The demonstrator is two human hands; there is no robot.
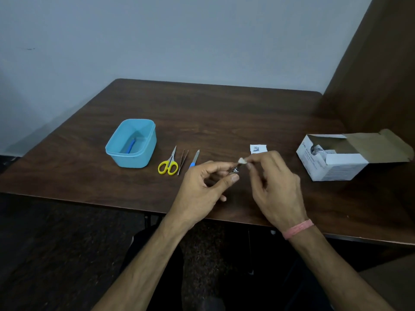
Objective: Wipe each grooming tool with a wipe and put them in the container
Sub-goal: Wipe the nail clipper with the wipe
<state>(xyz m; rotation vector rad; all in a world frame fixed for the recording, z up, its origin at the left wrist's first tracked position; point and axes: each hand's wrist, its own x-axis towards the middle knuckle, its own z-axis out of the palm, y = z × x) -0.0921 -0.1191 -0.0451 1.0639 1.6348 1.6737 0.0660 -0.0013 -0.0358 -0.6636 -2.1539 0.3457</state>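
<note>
Blue container [132, 143] at left, blue-handled tool inside. Beside it: yellow scissors [168, 163], tweezers [183, 161], nail file [194, 159]. Left hand [206, 185] pinches nail clipper [234, 170]; right hand [272, 176] pinches wipe [242, 160] touching clipper tip. Wipe box [336, 157] at right.

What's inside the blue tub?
Inside the blue tub lies one tool with a blue handle on the bottom. The near wall hides part of the floor, so something small there would not show.

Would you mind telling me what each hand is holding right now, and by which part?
The left hand pinches a small metal nail clipper by its rear end; the right hand holds a small white wipe between its fingertips.
</note>
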